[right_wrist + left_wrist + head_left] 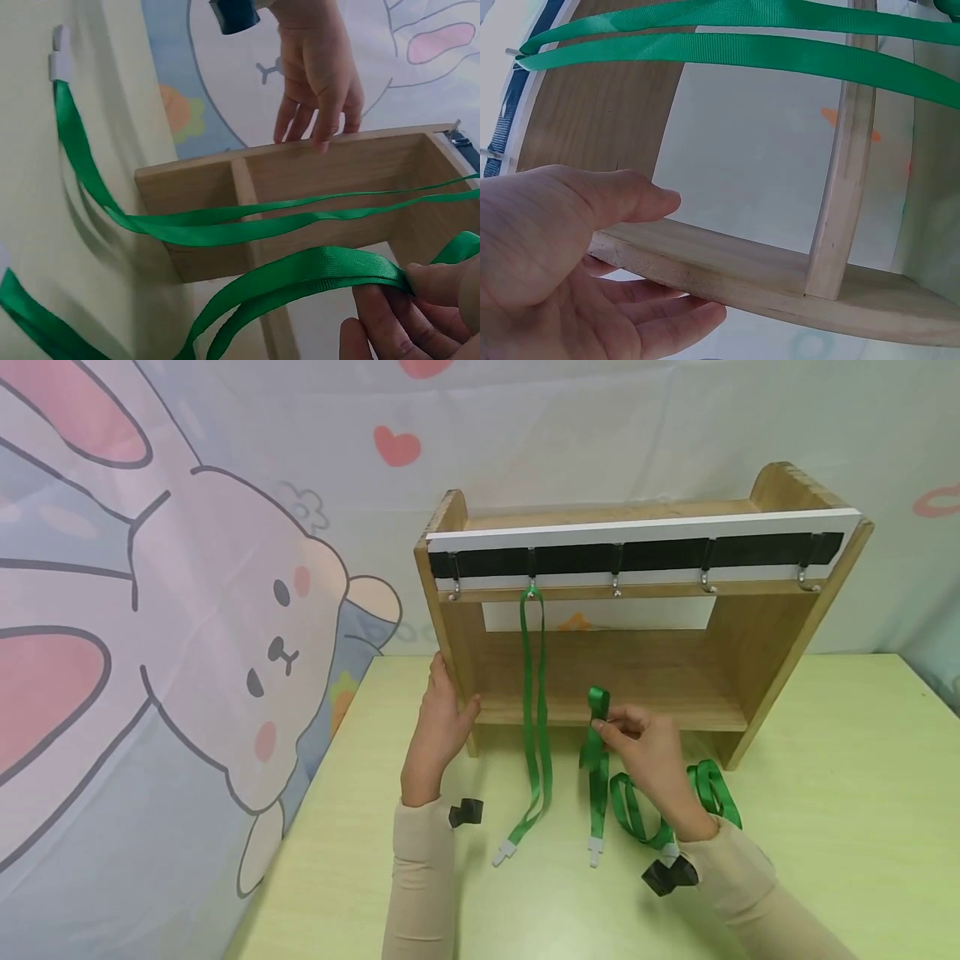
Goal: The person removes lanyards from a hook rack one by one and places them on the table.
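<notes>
pale-green table, rabbit-print backdrop; right hand pinches green lanyard, left hand rests loosely against wooden rack.

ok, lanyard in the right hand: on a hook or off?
Off. The right hand pinches the green lanyard, and its top sits below the hooks.

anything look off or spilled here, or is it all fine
Only the bunny on the backdrop stands out: it lies sideways in the head view, ears to the left, while the shelf stands upright. Nothing looks spilled, and the hung lanyard loops over its hook.
</notes>
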A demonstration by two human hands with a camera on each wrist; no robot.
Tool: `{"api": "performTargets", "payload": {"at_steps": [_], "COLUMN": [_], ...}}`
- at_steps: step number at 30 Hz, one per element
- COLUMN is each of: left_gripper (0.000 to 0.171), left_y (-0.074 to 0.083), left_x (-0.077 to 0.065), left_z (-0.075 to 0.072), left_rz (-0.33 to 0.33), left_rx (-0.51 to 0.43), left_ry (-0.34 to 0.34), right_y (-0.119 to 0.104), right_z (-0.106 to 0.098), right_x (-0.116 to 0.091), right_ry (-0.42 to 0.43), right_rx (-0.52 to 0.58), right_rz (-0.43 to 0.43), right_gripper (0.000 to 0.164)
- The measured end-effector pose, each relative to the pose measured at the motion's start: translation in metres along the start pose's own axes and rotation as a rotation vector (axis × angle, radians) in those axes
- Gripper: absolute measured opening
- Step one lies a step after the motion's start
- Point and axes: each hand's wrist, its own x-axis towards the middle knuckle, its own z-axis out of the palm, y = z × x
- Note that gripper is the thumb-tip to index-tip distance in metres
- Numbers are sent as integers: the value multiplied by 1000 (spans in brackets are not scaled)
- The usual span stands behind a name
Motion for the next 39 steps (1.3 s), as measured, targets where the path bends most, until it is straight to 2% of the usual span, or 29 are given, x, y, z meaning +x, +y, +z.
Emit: {"api": "performTargets", "payload": {"at_steps": [13,21,33,39], "left_gripper": [82,82,81,79], "left_y": [-1,-2,-1,-2], "left_x": [2,2,2,1], "left_z": [0,1,0,1], "left_rz": [17,18,35,53], "left_rx": [14,11,5,8], "left_ry": [8,6,12,25], "right_y": [30,46,64,67], "right_z": [0,-4,-4,-3], "right_x": [-13,-19,-27,-29], "right_ry": [-32,-90,-145,-168], "right_rx": [-25,-99,-204,-250], "right_rz": [50,106,96,128], "right_gripper": [17,26,27,29]}}
